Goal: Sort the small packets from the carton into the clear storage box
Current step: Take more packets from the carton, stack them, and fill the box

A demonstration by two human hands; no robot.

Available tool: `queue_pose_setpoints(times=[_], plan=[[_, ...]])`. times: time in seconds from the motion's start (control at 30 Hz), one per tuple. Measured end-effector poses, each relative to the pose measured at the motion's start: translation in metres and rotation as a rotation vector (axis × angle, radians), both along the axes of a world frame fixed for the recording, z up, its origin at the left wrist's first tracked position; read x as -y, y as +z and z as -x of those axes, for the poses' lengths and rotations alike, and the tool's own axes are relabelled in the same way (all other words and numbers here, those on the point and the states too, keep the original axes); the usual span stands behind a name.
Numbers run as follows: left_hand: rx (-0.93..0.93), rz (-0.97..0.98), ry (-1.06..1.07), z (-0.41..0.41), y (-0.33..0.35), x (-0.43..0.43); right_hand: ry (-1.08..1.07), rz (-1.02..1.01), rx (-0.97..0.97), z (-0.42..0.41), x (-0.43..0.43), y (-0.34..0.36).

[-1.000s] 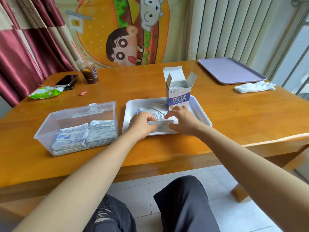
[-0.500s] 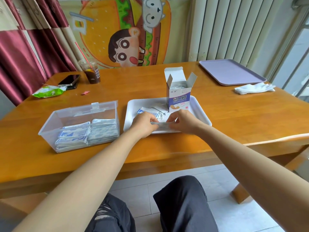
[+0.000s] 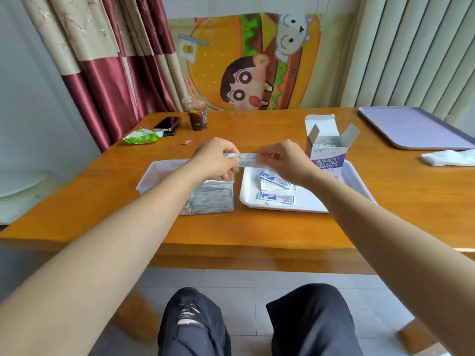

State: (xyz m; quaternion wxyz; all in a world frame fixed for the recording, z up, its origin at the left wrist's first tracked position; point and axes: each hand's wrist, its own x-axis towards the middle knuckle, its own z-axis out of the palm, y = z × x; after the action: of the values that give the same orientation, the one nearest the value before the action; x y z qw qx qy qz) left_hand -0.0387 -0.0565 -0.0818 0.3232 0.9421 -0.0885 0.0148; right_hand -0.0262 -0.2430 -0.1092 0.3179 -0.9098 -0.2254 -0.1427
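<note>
Grip is two-handed: left hand [image 3: 216,160] and right hand [image 3: 285,163] each pinch one end of a thin bundle of packets [image 3: 248,160], fingers curled round it. Count not readable.

Change: half a second ago both hands were low on the white tray [image 3: 308,202], gathering the bundle. Now it's lifted clear and held level at mid-frame, above the gap between the tray and the clear storage box [image 3: 149,176].

The box sits left of centre on the tabletop [image 3: 257,227], with stacks already packed against its near wall. My read: pick done, transfer starting, drop into the box not yet made.

Loose packets [image 3: 276,198] are still on the tray. The carton [image 3: 327,152] stands open at the tray's far right, something pale inside, so more rounds are likely.
</note>
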Motion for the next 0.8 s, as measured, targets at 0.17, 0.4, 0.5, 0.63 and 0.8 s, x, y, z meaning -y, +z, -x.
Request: queue_pose_setpoints(times=[0.17, 0.4, 0.5, 0.63, 0.8], plan=[[0.063, -0.124, 0.120, -0.005, -0.004, -0.052, 0.048, -0.070, -0.019, -0.009, -0.053, -0.001], [0.036, -0.225, 0.167, -0.005, -0.009, -0.071, 0.043, -0.018, -0.104, -0.017, -0.088, -0.010], [-0.085, -0.274, 0.164, -0.015, -0.013, -0.073, 0.060, -0.028, -0.042, -0.017, -0.086, -0.014], [-0.183, -0.405, 0.099, -0.030, -0.021, -0.061, 0.071, -0.028, -0.024, -0.019, -0.073, -0.015], [-0.207, -0.488, 0.030, -0.041, -0.031, -0.052, 0.207, 0.055, -0.073, -0.018, -0.064, -0.017]])
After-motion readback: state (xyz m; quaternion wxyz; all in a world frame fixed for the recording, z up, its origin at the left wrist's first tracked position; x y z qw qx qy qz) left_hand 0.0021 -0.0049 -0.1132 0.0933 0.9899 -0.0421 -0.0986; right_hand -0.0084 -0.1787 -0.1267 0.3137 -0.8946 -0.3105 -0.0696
